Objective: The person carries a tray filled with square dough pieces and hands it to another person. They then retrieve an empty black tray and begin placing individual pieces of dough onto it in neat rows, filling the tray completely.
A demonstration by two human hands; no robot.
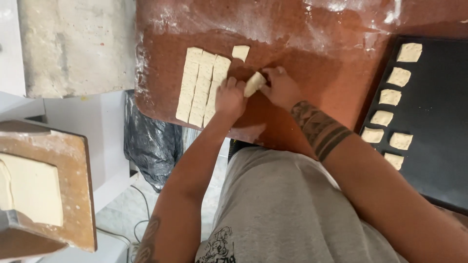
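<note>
Dough piece (254,84) pale, small, rectangular, pinched between left hand (230,97), right hand (282,88).

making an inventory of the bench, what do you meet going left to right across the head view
wooden board with a dough slab → black plastic bag → cut dough rectangles → left hand → dough piece held by both hands → right hand → dark baking tray with dough squares

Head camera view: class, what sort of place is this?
Probably a bakery or kitchen workspace: a floured wooden table, cut dough strips, and a dark baking tray lined with dough pieces.
</note>
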